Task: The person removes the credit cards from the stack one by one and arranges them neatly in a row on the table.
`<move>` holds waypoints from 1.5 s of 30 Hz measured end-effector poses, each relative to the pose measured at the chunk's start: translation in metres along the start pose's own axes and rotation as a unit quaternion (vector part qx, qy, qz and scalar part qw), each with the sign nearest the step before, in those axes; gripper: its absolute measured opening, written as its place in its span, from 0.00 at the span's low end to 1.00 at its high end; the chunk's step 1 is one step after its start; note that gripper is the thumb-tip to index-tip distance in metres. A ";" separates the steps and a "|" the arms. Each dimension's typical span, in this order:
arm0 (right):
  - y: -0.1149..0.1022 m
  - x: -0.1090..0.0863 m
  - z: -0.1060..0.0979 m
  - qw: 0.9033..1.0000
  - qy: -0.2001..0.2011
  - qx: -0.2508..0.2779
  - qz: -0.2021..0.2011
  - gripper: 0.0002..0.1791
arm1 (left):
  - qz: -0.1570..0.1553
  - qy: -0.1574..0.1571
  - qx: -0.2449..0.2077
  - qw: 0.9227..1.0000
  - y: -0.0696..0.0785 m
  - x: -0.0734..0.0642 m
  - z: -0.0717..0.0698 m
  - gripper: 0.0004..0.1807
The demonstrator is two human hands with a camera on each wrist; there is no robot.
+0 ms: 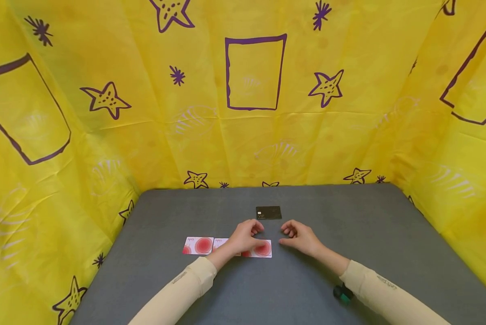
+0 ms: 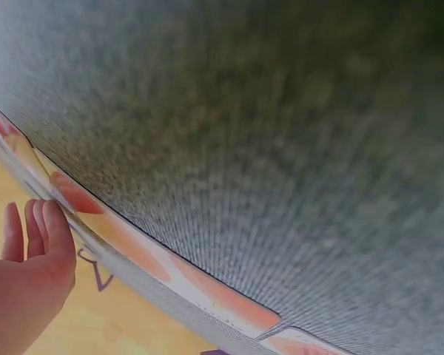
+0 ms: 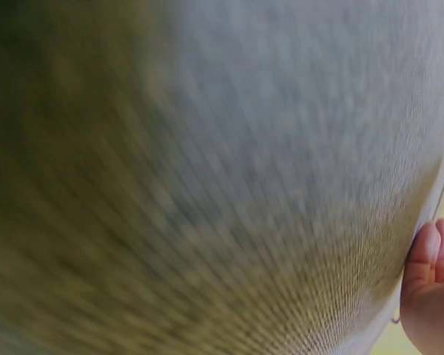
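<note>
Three white cards with red circles lie in a row on the grey table: a left card (image 1: pixel 198 246), a middle card (image 1: pixel 219 244) and a right card (image 1: pixel 264 249). My left hand (image 1: pixel 244 237) is at the right card, thumb over its top edge, hiding part of it and of the middle card. Its fingers bend loosely and hold nothing. To the right of that card, my right hand (image 1: pixel 303 239) faces the left one, fingers loosely bent around nothing. Beyond both hands lies a black card (image 1: pixel 269 212) marked VIP. The right wrist view shows the right hand's fingers (image 3: pixel 423 255) close to the tabletop.
The grey tabletop (image 1: pixel 291 289) spreads around the cards. Yellow cloth (image 1: pixel 251 149) with purple drawings hangs behind the table and along both sides. A small black and green object (image 1: pixel 343 294) shows beside the right sleeve.
</note>
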State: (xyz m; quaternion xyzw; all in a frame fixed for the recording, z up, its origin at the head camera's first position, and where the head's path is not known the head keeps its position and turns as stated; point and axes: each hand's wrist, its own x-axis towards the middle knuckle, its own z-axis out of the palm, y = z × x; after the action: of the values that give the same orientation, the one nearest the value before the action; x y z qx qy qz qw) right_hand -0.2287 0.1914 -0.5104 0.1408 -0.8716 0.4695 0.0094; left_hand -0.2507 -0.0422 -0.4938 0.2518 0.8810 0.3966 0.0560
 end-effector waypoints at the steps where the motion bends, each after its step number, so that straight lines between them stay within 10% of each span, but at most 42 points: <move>1: 0.001 0.002 -0.001 1.000 0.002 -0.003 0.004 0.19 | -0.002 0.003 0.001 1.000 -0.001 0.002 0.000 0.19; 29: 0.013 0.052 -0.009 0.995 0.047 -0.076 0.033 0.23 | -0.071 0.079 0.018 0.994 -0.020 0.050 -0.007 0.23; 45: 0.017 0.070 -0.006 0.991 0.039 -0.129 0.016 0.27 | -0.100 0.070 0.018 0.992 -0.022 0.065 -0.007 0.27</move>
State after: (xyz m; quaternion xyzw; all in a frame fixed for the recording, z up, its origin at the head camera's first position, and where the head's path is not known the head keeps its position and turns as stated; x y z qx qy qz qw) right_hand -0.3004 0.1882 -0.5106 0.1062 -0.9261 0.3581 0.0537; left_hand -0.3182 -0.0275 -0.4987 0.1348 0.9106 0.3896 0.0287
